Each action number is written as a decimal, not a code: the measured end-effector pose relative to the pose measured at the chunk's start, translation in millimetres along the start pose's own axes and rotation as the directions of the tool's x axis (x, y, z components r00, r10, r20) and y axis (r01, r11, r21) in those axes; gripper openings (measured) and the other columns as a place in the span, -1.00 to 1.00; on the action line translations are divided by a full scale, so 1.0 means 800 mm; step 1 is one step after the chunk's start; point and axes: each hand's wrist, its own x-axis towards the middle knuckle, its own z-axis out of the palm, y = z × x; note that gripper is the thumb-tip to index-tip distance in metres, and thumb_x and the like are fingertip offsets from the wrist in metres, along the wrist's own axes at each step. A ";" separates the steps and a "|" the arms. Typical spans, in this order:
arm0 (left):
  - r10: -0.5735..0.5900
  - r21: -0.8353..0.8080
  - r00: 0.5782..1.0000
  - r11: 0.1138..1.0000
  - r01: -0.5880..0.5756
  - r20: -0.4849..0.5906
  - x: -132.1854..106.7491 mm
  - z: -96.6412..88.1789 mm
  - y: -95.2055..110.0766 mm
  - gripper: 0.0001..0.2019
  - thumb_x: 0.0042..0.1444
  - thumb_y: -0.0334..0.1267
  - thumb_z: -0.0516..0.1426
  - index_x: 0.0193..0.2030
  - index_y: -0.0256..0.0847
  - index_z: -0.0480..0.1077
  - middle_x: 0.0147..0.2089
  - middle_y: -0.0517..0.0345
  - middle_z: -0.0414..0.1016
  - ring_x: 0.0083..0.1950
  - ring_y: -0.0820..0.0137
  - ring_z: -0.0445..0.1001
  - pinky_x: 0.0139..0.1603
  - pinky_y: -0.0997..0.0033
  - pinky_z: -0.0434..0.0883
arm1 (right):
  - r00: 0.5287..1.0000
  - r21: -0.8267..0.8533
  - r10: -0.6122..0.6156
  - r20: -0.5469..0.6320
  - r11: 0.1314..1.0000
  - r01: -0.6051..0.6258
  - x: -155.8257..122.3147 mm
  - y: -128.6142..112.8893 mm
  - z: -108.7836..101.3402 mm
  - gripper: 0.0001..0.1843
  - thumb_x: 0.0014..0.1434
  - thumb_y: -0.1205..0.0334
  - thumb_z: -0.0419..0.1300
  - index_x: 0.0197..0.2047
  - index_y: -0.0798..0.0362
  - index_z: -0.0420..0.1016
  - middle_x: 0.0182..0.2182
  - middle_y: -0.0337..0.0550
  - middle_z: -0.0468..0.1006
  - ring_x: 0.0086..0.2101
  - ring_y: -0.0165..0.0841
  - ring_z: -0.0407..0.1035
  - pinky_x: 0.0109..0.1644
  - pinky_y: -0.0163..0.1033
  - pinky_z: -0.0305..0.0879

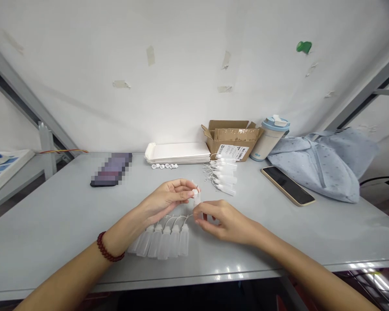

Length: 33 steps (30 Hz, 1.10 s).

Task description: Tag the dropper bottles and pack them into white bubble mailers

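My left hand [168, 199] pinches the tip end of a small translucent dropper bottle [197, 199] held over the grey table [52, 224]. My right hand [222, 221] closes its fingers round the same bottle's body from below. Just under my hands lies a row of several similar small bottles [164, 242], side by side with thin white tethers at their necks. A red bead bracelet [106, 252] sits on my left wrist.
Farther back lie another group of small bottles [225, 175], loose white caps [164, 166], a stack of white trays [176, 152], an open cardboard box [231, 138], a lidded cup [269, 139], a phone [288, 185], a blue cloth bag [324, 162] and a blurred dark item [112, 169].
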 end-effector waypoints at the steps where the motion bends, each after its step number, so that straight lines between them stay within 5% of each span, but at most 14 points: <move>1: 0.002 -0.010 1.000 1.000 -0.002 -0.007 0.000 0.000 0.000 -0.80 -0.09 -0.36 0.33 -0.28 -0.24 0.47 -0.22 0.14 0.51 -0.26 0.51 0.40 -0.14 0.47 0.28 | 1.000 -0.001 -0.002 -0.002 1.000 0.002 0.000 0.000 0.000 -0.89 0.20 0.35 0.05 -0.26 0.07 0.40 -0.44 -0.22 0.47 -0.46 -0.47 0.29 -0.33 -0.37 0.22; 16: 0.025 0.086 0.993 0.996 -0.035 0.114 -0.003 0.006 0.000 -0.81 0.02 -0.29 0.26 -0.20 -0.21 0.41 -0.15 0.10 0.50 -0.20 0.44 0.41 -0.15 0.43 0.29 | 0.999 0.005 -0.034 -0.041 0.999 0.035 0.001 -0.001 -0.001 -0.88 0.16 0.41 0.03 -0.31 0.05 0.36 -0.44 -0.24 0.45 -0.44 -0.46 0.29 -0.32 -0.36 0.23; 25: 0.121 0.187 0.992 0.974 -0.125 0.033 -0.005 -0.001 0.011 -0.73 -0.04 -0.24 0.29 -0.19 -0.23 0.43 -0.13 0.05 0.52 -0.18 0.39 0.43 -0.10 0.37 0.30 | 0.988 0.050 -0.054 -0.147 0.997 0.062 0.000 -0.001 -0.002 -0.82 0.25 0.41 -0.09 -0.23 0.04 0.29 -0.35 -0.18 0.45 -0.38 -0.43 0.30 -0.27 -0.31 0.24; 33: 0.132 0.255 0.991 0.959 -0.121 -0.028 -0.007 -0.002 0.016 -0.74 -0.06 -0.21 0.30 -0.21 -0.21 0.45 -0.21 0.08 0.55 -0.18 0.36 0.45 -0.02 0.29 0.31 | 0.969 0.151 0.077 -0.233 0.988 -0.042 0.001 0.002 -0.007 -0.78 0.30 0.36 -0.13 -0.24 0.03 0.30 -0.41 -0.24 0.39 -0.39 -0.44 0.29 -0.27 -0.32 0.21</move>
